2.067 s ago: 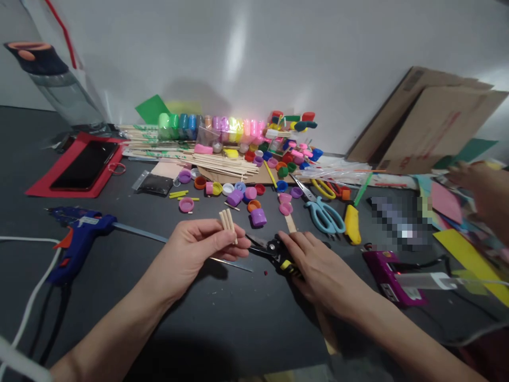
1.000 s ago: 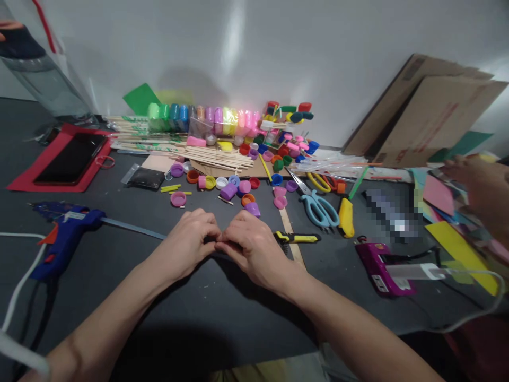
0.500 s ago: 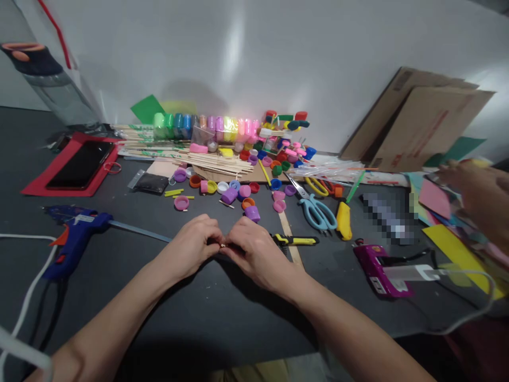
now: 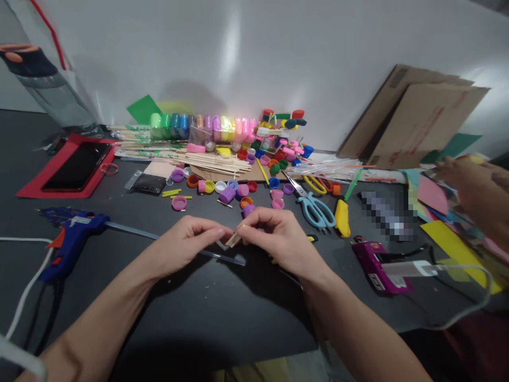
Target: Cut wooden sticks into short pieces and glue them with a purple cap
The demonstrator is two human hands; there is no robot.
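My right hand [image 4: 274, 239] pinches a small bundle of short wooden sticks [image 4: 234, 240] between thumb and fingers, low over the dark table. Meeting it from the other side, my left hand [image 4: 194, 244] has its thumb and fingertips closed at the sticks' left end; part of that grip is hidden. Beneath both hands lies a long clear glue stick [image 4: 222, 258], running out from the blue glue gun [image 4: 75, 233] on the left. A yellow-and-black cutter [image 4: 313, 239] shows only partly behind my right hand.
Coloured bottle caps [image 4: 228, 195] and bamboo skewers [image 4: 217, 163] spread beyond the hands. To the right are blue scissors [image 4: 316, 211], a yellow glue gun-like cutter [image 4: 342, 218] and a purple power strip [image 4: 379, 268]. Another person's hand [image 4: 473, 193] reaches over coloured paper at far right.
My hands have drawn slightly apart and the right one has lifted and turned, bringing the short sticks into view. The clear glue stick's end now shows below them.
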